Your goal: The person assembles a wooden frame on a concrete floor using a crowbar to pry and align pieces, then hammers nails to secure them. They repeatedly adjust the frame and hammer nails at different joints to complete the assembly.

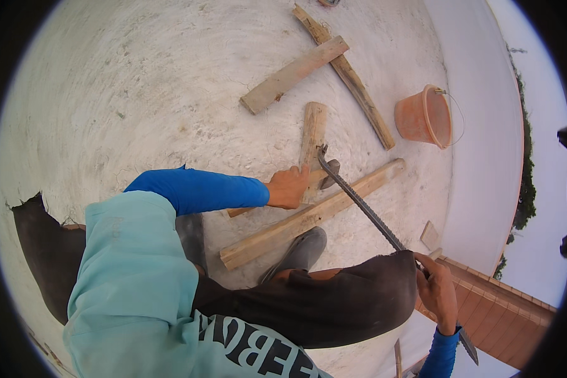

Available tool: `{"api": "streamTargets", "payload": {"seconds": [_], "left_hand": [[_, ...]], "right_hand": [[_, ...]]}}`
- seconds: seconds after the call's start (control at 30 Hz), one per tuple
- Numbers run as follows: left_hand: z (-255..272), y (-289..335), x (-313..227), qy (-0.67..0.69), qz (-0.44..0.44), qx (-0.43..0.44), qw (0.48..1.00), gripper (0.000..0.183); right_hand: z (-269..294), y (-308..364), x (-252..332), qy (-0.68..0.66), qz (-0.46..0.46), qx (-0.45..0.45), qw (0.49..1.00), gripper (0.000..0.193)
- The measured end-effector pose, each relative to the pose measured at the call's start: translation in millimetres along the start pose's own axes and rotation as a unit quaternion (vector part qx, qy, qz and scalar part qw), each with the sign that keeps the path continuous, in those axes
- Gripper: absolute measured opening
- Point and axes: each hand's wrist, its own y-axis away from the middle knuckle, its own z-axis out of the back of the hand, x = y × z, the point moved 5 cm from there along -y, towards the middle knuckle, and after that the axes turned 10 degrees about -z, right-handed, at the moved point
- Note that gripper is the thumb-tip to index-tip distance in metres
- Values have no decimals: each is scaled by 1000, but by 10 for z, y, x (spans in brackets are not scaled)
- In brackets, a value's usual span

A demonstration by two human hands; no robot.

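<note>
Floor [138, 94]: off-white, rough, scuffed, with fine cracks. Weathered narrow plank [364, 97] lies slantwise at the far side; shorter flat board [286, 79] rests across it. Nearer, a short upright-grained board [313, 129], its lower part hidden. Long squared timber [283, 231] runs diagonally beside it, a grey shoe [299, 253] planted alongside. Orange bucket [412, 120], wire handle, stands to the right. Small squarish slab [429, 234] below that, well apart from the bucket.
</note>
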Motion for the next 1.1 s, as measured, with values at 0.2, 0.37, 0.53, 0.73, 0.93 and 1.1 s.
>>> {"api": "streamTargets", "payload": {"seconds": [0.2,0.37,0.53,0.73,0.93,1.1], "left_hand": [[-69,-132,221,58,-40,-77,994,107],[313,-288,430,92,-51,-57,993,126],[501,-421,581,84,-76,-76,991,135],[522,-444,675,45,-76,-41,995,129],[557,-439,687,60,-85,-52,993,122],[443,-408,710,47,-80,-78,993,120]], "right_hand": [[821,-413,695,140,-19,53,989,30],[1242,-834,1346,240,-52,97,965,25],[1410,-1003,1853,297,-58,102,948,26],[1448,-1060,2107,351,-75,102,928,24],[1461,-1180,2665,438,-46,87,894,23],[1138,-601,2615,456,152,-52,875,28]]}}
